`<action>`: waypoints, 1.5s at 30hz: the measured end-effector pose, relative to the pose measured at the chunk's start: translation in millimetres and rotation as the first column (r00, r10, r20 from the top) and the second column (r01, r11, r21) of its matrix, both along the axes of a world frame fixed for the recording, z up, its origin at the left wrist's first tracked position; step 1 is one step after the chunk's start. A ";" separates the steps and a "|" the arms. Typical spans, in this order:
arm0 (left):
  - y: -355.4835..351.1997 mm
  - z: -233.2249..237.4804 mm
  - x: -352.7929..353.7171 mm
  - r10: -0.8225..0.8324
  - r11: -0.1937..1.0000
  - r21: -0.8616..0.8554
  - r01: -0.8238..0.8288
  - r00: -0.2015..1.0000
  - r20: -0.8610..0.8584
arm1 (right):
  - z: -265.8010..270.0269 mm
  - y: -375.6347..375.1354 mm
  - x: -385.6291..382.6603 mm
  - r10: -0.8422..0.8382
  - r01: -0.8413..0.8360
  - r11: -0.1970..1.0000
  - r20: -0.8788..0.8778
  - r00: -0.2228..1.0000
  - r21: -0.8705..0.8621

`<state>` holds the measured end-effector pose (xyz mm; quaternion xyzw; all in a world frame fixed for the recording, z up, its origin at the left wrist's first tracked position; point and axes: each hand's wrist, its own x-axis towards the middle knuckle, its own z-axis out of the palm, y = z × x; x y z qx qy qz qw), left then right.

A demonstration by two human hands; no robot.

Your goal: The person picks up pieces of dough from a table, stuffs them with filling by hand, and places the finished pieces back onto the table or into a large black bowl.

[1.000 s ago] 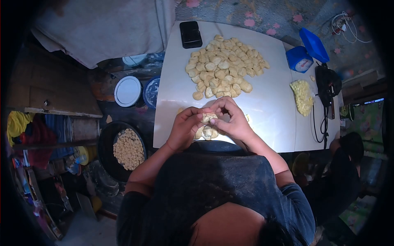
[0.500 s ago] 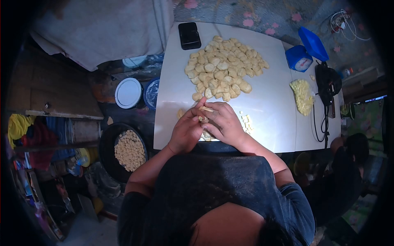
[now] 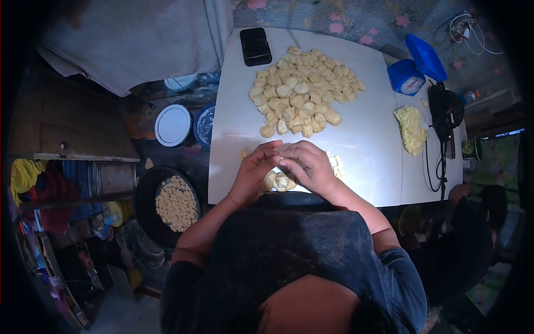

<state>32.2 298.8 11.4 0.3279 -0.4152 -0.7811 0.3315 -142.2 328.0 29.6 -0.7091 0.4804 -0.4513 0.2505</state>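
My left hand and my right hand meet over the near edge of the white table. Their fingertips pinch together around a small piece of dough, mostly hidden by the fingers. Just below them, several folded dough pieces lie by the table edge. Small pale yellow cubes are beside my right hand, partly covered by it. Beyond both hands spreads a large heap of flattened round dough pieces. One more dough piece shows just left of my left hand.
A black case rests at the table's far left corner. On the right are a blue scale, a bag of yellow pieces and a black corded device. A dark basin holds small dough lumps at lower left. Another person is at right.
My fingers have closed further around the dough, which showed more before. Both hands have shifted slightly, uncovering the folded pieces below and covering more of the yellow cubes.
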 end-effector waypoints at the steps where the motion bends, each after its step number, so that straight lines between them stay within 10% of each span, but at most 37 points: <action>1: -1.0 -0.8 0.0 0.001 1.000 0.000 -0.001 1.000 0.000 | -0.2 -2.3 -2.3 0.001 -0.001 1.000 0.000 1.000 0.000; 7: -1.9 0.5 -0.1 0.104 0.994 -0.045 -0.102 0.994 0.038 | -12.1 -41.4 -25.5 -0.268 0.239 0.948 0.116 0.957 0.212; 12: -3.6 -5.1 2.2 0.051 0.994 -0.103 -0.042 0.995 0.083 | -46.2 -88.0 -45.7 -0.381 0.392 0.919 -0.150 0.912 0.047; 20: -8.3 -7.3 12.7 0.144 0.980 -0.152 -0.125 0.982 0.125 | -47.3 -64.4 -19.2 -0.277 0.273 0.959 -0.470 0.838 -0.079; 28: -10.9 -6.8 8.9 0.140 0.970 -0.218 -0.108 0.980 0.141 | -28.8 -43.3 -25.9 0.086 -0.002 0.989 -0.568 0.819 0.148; 37: -15.9 -22.1 26.4 0.180 0.926 -0.370 -0.080 0.953 0.244 | -0.6 -19.6 -46.1 -0.181 0.078 0.936 0.278 0.943 0.342; 44: -2.1 -19.4 36.6 0.217 0.403 -0.671 0.622 0.648 0.730 | -35.5 12.5 -38.9 0.094 -0.170 0.883 0.190 0.977 0.437; 45: 1.2 -19.3 37.5 0.265 0.283 -0.640 0.714 0.583 0.768 | -30.0 17.9 -36.4 0.194 -0.159 0.909 -0.054 0.980 0.385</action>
